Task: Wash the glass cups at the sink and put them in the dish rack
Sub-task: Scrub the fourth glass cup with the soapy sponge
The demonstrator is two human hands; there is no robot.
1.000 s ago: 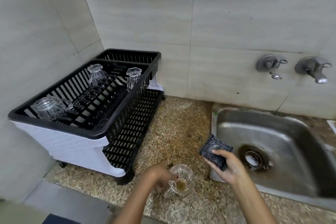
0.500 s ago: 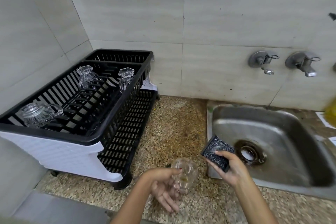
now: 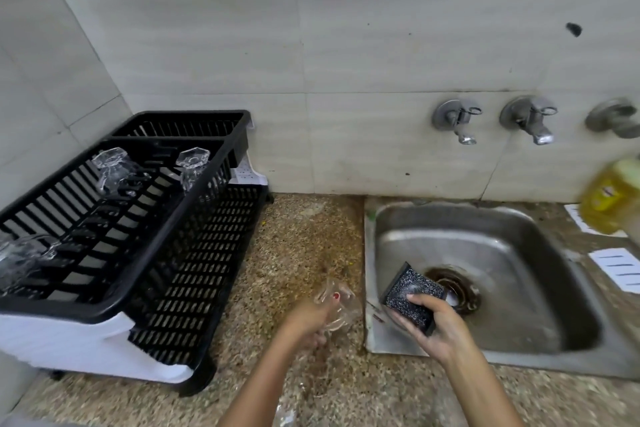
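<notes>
My left hand (image 3: 306, 321) grips a clear glass cup (image 3: 341, 305) above the speckled counter, just left of the sink's rim; the cup is blurred. Over the sink's near left corner my right hand (image 3: 433, 326) holds a black scrubbing sponge (image 3: 412, 298). The steel sink (image 3: 519, 253) lies to the right, its drain partly behind the sponge. At the left stands the black dish rack (image 3: 114, 302), holding three glass cups: two upturned ones at the back (image 3: 110, 172) (image 3: 192, 165) and one lying at the front left (image 3: 20, 256).
Three wall taps (image 3: 457, 121) (image 3: 531, 121) (image 3: 616, 118) sit above the sink. A yellow soap bottle (image 3: 609, 198) stands at the sink's right, with white paper slips (image 3: 620, 269) beside it. Another glass object (image 3: 285, 416) shows at the bottom edge.
My left hand has lifted the cup off the counter and carried it right, toward the sink. The view has swung right, bringing in the soap bottle and a third tap.
</notes>
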